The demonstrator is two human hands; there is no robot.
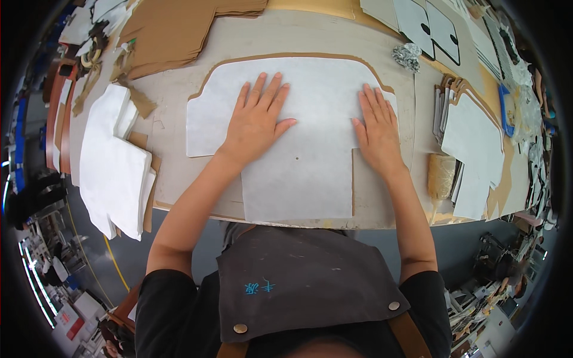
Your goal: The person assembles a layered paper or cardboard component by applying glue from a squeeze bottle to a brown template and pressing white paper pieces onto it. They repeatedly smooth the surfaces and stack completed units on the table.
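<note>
Left hand (pixel 255 122) and right hand (pixel 378 132) lie palm-down, fingers (pixel 258 90) extended.

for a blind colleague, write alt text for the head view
A person's left hand and right hand lie flat on a white T-shaped sheet on a table. Brown sheets lie beyond, a white stack to the left.

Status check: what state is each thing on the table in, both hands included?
Left hand: open, palm down on the white sheet
Right hand: open, palm down on the same sheet
White sheet: spread flat, brown edging showing along its top
Brown sheets: stacked, edges uneven
Left white pieces: stacked, overhanging the table edge
Right white pieces: stacked, overlapping
</note>
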